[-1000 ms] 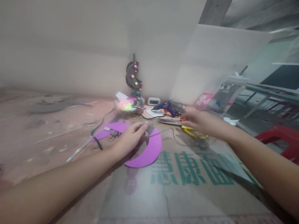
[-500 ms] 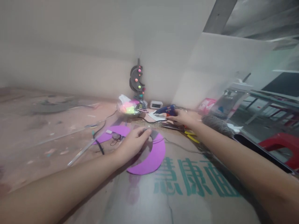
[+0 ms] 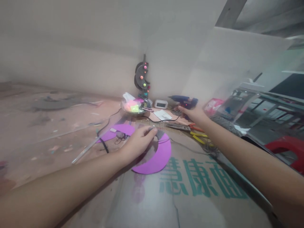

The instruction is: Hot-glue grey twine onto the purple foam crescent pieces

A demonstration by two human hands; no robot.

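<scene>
My left hand is closed, thumb and fingers together, at the upper part of a purple crescent cut-out. Beside the fingertips, a patch of grey yarn covers the crescent, and a strand trails right across the table. My right hand grips a blue hot glue gun, held up near the wall with its nozzle pointing left. The fingers on its handle are partly hidden. Below it lies a white paper sheet. Another purple piece sits left of my left hand.
A bowl of coloured pieces stands before a grey decorated moon. A small white digital clock is beside it. Scissors and yellow-handled pliers lie at right, near a grey yarn ball. A clear stick lies left.
My right hand has lifted the glue gun off the white paper and moved it up and to the right. The left hand stays at the crescent. The view has shifted slightly.
</scene>
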